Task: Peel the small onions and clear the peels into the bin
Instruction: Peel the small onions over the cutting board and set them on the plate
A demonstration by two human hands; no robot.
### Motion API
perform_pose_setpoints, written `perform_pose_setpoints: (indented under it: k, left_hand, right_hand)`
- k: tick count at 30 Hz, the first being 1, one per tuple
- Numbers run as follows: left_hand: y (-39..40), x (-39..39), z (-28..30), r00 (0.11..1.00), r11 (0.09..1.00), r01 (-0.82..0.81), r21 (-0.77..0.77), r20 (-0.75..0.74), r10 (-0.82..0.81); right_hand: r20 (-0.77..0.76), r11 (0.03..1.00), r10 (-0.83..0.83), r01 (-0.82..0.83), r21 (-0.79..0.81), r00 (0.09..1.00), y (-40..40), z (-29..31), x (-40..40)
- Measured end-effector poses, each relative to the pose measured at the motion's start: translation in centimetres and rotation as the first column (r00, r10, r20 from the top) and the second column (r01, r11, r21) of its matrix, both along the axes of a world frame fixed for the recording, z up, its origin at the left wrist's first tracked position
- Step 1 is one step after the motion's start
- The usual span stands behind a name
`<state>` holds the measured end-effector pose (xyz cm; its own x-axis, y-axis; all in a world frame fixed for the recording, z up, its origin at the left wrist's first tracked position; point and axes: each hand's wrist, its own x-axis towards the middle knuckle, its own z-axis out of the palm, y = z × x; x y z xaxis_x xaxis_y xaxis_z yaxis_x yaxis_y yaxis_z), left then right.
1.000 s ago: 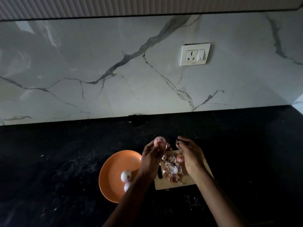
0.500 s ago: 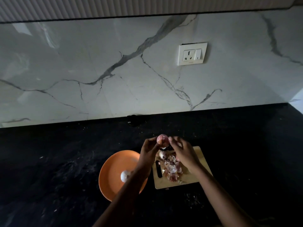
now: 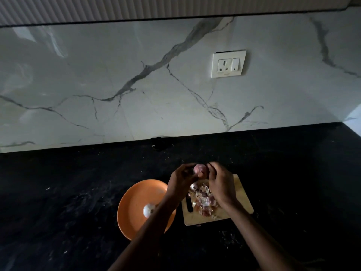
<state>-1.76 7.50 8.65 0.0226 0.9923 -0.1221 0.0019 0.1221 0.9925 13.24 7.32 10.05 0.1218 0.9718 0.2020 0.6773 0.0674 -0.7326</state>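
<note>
A small pinkish onion point(image 3: 199, 169) is held up between both hands above the far edge of the wooden cutting board point(image 3: 242, 200). My left hand point(image 3: 180, 180) grips it from the left. From the right, the fingertips of my right hand point(image 3: 220, 181) pinch at its skin. A heap of pink and white peels point(image 3: 203, 200) lies on the board under my right hand. One peeled whitish onion point(image 3: 149, 210) sits on the orange plate point(image 3: 136, 196), partly hidden by my left forearm.
The black stone counter point(image 3: 78, 192) runs to a white marble backsplash with a socket point(image 3: 228, 63). Small scraps lie on the counter in front of the board point(image 3: 227, 234). No bin is in view.
My right hand moved left from over the board and closed its fingertips on the onion held by my left hand. Both hands now meet on the onion.
</note>
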Motion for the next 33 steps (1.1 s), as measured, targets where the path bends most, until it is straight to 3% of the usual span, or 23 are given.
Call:
perform_pose_setpoints:
  k: [4, 8, 12, 16, 20, 33]
  left_hand:
    - [-0.4, 0.1, 0.5, 0.997, 1.0, 0.01, -0.013, 0.083, -0.009]
    - [-0.8, -0.3, 0.9, 0.978, 0.998, -0.031, -0.049, 0.204, 0.041]
    - [-1.0, -0.8, 0.6, 0.961, 0.992, -0.095, -0.085, 0.252, 0.113]
    - [-0.7, -0.9, 0.0, 0.971, 0.996, -0.072, -0.051, 0.223, 0.082]
    - [-0.4, -0.7, -0.1, 0.993, 1.0, -0.001, 0.012, 0.121, -0.001]
    - [-0.6, -1.0, 0.4, 0.992, 1.0, -0.016, -0.007, 0.125, 0.017]
  right_hand:
    - [0.009, 0.999, 0.038, -0.038, -0.005, 0.999, 0.6, 0.6, 0.6]
    - [-0.04, 0.972, 0.013, -0.022, -0.235, 0.999, 1.3, 0.2, 2.2]
    - [-0.029, 0.899, 0.135, -0.135, -0.418, 0.99, 0.8, -1.0, 3.6]
    - [-0.091, 0.925, 0.141, -0.164, -0.343, 0.986, 0.8, -1.0, 3.2]
    - [-0.246, 0.94, 0.144, -0.21, -0.267, 0.958, 1.0, 0.3, 1.4]
    - [-0.065, 0.968, 0.233, -0.238, -0.082, 0.97, 0.6, 0.9, 1.3]
